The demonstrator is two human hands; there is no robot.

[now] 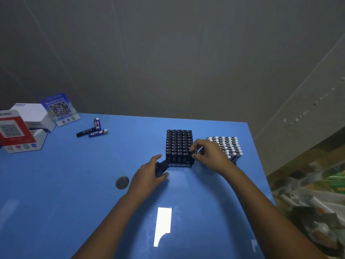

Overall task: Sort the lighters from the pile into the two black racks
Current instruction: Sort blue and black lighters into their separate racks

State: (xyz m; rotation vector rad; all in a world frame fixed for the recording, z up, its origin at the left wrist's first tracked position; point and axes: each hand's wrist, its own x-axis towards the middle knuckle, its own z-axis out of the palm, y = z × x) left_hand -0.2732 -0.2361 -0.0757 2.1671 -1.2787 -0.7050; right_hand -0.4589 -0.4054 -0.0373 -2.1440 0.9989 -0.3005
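Right hand [207, 154] pinches a black plastic lighter [193, 152] into the near corner of the black slotted rack [179, 146]; left hand [149, 174] grips spare dark lighters [161, 168], evidently ready to feed.

I see a blue table [56, 184] carrying two racks side by side: one full of black lighters [178, 144], one of white-topped lighters [228, 145] to its right. Far left stand a white box [32, 114] and two QR-code signs, blue [59, 109] and red [15, 130]. Near them lie three loose lighters [94, 130]. A grey disc [122, 182] sits nearer me.
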